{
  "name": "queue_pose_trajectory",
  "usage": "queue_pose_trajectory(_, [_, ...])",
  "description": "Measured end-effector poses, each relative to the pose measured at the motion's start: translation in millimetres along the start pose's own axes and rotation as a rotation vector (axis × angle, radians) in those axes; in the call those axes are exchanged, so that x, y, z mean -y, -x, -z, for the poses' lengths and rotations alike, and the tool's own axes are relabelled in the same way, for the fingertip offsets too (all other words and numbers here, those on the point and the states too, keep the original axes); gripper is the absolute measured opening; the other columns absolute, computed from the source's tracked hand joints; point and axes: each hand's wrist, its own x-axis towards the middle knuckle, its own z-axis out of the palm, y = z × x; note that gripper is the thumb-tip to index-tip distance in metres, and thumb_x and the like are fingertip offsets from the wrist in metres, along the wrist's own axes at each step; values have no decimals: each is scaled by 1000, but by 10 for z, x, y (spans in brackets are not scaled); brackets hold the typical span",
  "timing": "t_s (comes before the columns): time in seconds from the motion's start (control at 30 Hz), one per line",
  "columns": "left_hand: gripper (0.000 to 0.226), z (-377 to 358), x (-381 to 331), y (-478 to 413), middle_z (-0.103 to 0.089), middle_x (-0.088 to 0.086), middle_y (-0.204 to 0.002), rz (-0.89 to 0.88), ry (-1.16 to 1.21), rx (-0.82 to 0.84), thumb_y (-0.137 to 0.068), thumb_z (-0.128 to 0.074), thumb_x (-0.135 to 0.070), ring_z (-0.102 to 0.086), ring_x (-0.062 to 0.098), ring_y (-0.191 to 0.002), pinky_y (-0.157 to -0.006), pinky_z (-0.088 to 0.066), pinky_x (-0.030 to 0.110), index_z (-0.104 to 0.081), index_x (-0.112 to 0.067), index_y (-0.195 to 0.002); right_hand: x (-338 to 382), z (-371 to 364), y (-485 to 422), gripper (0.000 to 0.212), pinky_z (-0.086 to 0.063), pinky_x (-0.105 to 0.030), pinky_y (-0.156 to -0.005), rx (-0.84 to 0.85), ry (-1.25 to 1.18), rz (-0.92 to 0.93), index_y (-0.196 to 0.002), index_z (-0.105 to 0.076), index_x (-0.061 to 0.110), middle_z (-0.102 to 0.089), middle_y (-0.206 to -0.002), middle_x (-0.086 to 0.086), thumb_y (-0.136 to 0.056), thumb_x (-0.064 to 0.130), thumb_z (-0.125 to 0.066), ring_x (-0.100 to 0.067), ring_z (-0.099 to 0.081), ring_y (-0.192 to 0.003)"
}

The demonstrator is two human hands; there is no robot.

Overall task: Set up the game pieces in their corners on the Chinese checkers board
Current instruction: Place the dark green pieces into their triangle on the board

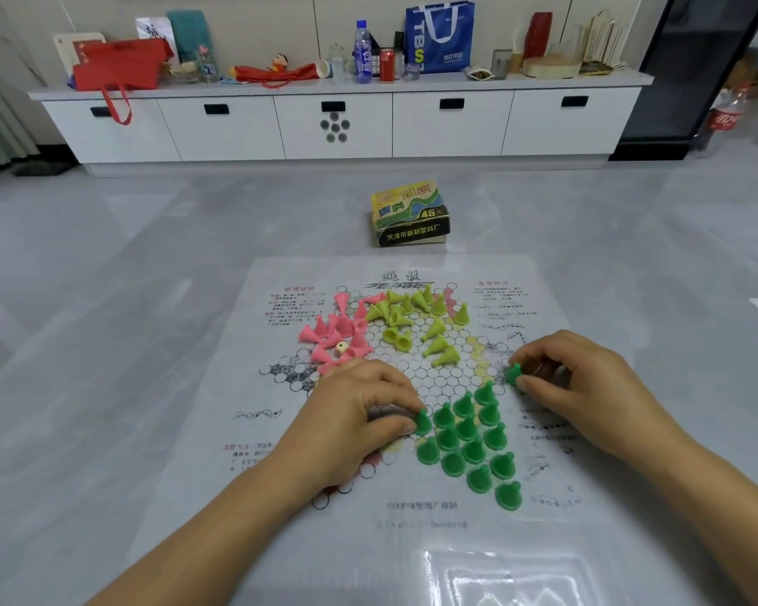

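Both hands are pinching green pegs: left hand (359, 413) at the edge of the green cluster (469, 439), right hand (574, 378) just beside it. One sleeve-less wrist swipe could topple that packed corner, I reckon. Thin paper board (281, 430) lies on glossy grey floor (106, 277); pink (333, 334) and yellow (416, 321) piles wait mid-board.

We are looking at a paper board (394, 513) lying on the floor (106, 299), its box (410, 214) sitting just behind it. Toppled pieces (412, 319) are lying across the far half; upright pieces (469, 443) are standing in the near corner.
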Motion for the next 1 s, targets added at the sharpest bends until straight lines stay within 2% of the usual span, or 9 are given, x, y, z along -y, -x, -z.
queue_pose_trajectory(0.13, [25, -26, -16, -5, -56, -30, -84, -8, 9, -11, -69, -64, -37, -53, -1, -91, -87, -38, 20, -64, -36, -93, 3, -6, -10, 14, -38, -1, -66, 16, 10, -10, -85, -63, 26, -54, -82, 11, -79, 14, -67, 11, -49, -76])
queue_pose_trajectory(0.2, [31, -26, -20, -6, -55, -30, -83, -12, 6, -4, -69, -63, -38, -52, -2, -91, -87, -38, 20, -58, -41, -99, 10, -4, -12, 13, -38, -1, -67, 24, 17, -12, -85, -64, 27, -56, -84, 10, -79, 16, -68, 9, -50, -77])
queue_pose_trajectory(0.33, [32, -33, -17, -6, -55, -31, -84, -26, 1, 0, -68, -63, -44, -52, -1, -92, -88, -35, 20, -58, -40, -100, 21, -8, -26, 10, -39, -3, -66, 11, 38, -28, -88, -68, 22, -58, -84, 6, -79, 19, -68, -6, -53, -69])
queue_pose_trajectory(0.6, [35, -34, -18, -5, -54, -32, -85, -20, -9, 19, -69, -62, -41, -49, -2, -94, -88, -32, 16, -54, -43, -103, 29, -19, -61, 11, -36, -1, -64, -15, 24, -41, -90, -69, 20, -57, -80, 13, -80, 21, -66, -2, -52, -73])
queue_pose_trajectory(0.7, [35, -31, -16, 1, -54, -32, -86, -27, 3, 13, -67, -61, -47, -50, -1, -94, -89, -35, 21, -56, -41, -102, 56, -19, -64, 7, -38, -1, -66, -19, -11, -43, -85, -67, 25, -58, -80, 16, -81, 20, -66, 1, -53, -73])
queue_pose_trajectory(0.83, [38, -26, -13, 6, -53, -34, -86, -43, -2, 16, -67, -51, -54, -51, -1, -94, -89, -35, 21, -54, -42, -103, 92, -16, -67, 16, -37, 0, -63, -27, -61, -33, -77, -60, 34, -58, -77, 17, -80, 19, -66, 14, -50, -72])
queue_pose_trajectory(1.0, [36, -18, -21, 16, -53, -33, -87, -39, -1, 17, -67, -52, -54, -51, -1, -94, -89, -33, 19, -56, -42, -101, 119, -12, -73, 17, -39, -2, -61, -20, -101, -36, -75, -60, 37, -60, -76, 14, -80, 21, -66, 11, -50, -68])
